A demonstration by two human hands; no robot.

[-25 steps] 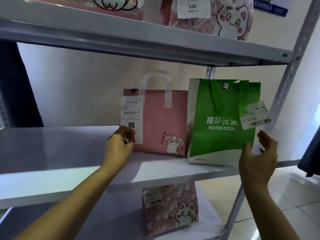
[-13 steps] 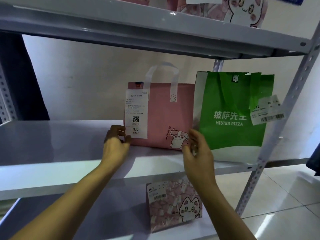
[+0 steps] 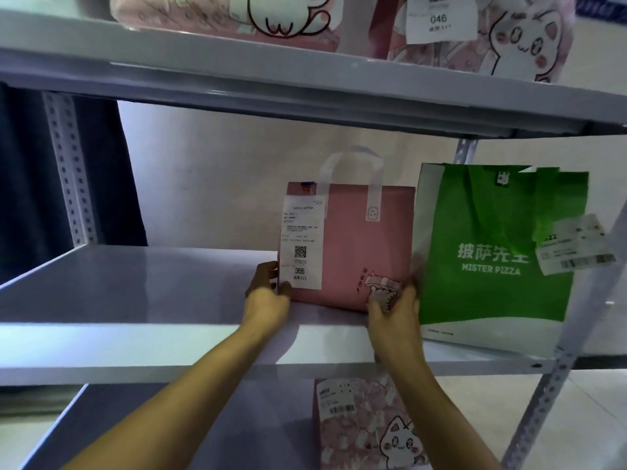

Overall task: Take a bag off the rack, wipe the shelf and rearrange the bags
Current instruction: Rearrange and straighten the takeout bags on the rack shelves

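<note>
While both hands grip it, pink bag (image 3: pixel 353 245) w/ receipt stands upright

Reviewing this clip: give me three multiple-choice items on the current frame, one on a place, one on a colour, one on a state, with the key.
1. Where does the pink bag stand?
A. on the top shelf
B. on the middle shelf, left of the green bag
C. on the floor

2. What colour is the Mister Pizza bag?
A. green and white
B. blue
C. black

3. How are the hands placed?
A. both hang idle
B. only the right touches a bag
C. the left hand and right hand hold the pink bag's lower corners

Key: 1 B, it sits beside the green bag on that shelf. 2 A, green front with white base. 3 C, one hand at each bottom corner.
</note>
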